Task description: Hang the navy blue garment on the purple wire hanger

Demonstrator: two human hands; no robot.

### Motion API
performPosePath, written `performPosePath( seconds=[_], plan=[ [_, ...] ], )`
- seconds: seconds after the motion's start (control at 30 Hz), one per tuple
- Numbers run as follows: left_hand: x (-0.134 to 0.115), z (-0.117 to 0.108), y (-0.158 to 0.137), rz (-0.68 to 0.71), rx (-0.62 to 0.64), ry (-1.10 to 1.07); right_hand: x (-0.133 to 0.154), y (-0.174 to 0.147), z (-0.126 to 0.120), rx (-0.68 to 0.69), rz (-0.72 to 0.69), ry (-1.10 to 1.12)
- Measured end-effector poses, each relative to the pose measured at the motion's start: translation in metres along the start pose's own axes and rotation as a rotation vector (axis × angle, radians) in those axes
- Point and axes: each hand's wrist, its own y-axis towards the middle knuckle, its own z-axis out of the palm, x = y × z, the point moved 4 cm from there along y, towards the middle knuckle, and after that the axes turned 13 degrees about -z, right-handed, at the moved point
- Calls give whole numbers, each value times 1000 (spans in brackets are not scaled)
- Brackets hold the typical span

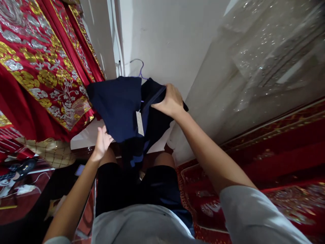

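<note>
In front of my legs a dark navy garment (119, 105) hangs on a thin purple hanger (141, 67), whose hook shows above the collar. A pale paper tag (139, 123) dangles near its middle. My right hand (170, 101) grips the garment's right upper part, thumb on the front and fingers over the far side. Beside the lower left edge of the cloth is my left hand (103, 140), open with its fingers apart. Whether its fingertips touch the fabric I cannot tell. The garment's lower part, darker with a blue patch, drops between my knees.
Red robes (50, 61) with gold and silver embroidery hang at the left. A sheer sparkling dress (254, 57) under clear plastic hangs at the right, above red embroidered fabric (279, 162). A white wall (167, 37) stands behind. Cables (27, 188) lie at lower left.
</note>
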Motion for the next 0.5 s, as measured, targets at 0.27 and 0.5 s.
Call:
performPosePath(
  seconds=[0.27,0.5],
  plan=[
    [8,5,-21,236,-333,-74,45,23,-11,113,-259,99],
    [37,4,-71,-32,-421,-135,67,-16,-7,10,-259,388]
  ],
)
